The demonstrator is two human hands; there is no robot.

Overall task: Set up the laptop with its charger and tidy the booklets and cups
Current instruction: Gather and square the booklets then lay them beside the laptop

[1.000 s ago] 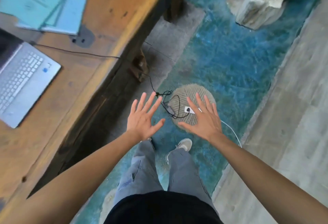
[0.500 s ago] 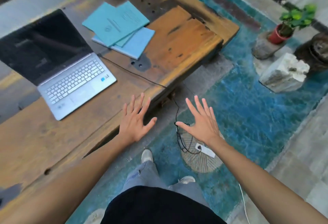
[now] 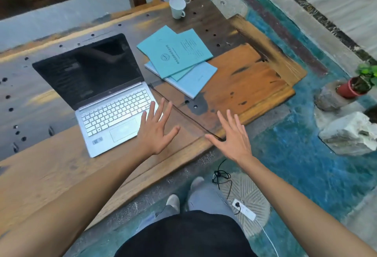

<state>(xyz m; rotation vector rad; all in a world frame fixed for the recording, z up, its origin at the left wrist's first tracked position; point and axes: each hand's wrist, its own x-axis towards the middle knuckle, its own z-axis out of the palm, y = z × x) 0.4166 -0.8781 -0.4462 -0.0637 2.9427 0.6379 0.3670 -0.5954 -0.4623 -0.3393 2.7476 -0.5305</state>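
On the left of the worn wooden desk (image 3: pixel 240 85) stands the open silver laptop (image 3: pixel 106 101), its screen dark, its keyboard facing the person. The left hand (image 3: pixel 155 130) hovers over the laptop's near right corner with fingers spread and nothing held. From the laptop's right edge a thin black charger cable (image 3: pixel 183 114) runs slanting across the desk to its near edge, drops to the floor, coils there, and ends in a plug in the white power strip (image 3: pixel 244 208) on a round woven mat. Beyond the cable lie the light blue paper booklets (image 3: pixel 175 57), overlapping and fanned at different angles. At the far edge stand two white ceramic cups (image 3: pixel 178 2), close together. The right hand (image 3: pixel 232 138) is held over the desk's near edge where the cable goes over, fingers spread, holding nothing.

A second ago the view looked down at the floor, with both hands spread above the power strip and coil; now the head has lifted and both hands have risen to desk height. The cable appears connected at both ends, so the charger part looks finished. What most likely remains is squaring the fanned booklets into one stack and arranging the cups, neither of which is touched at this moment.
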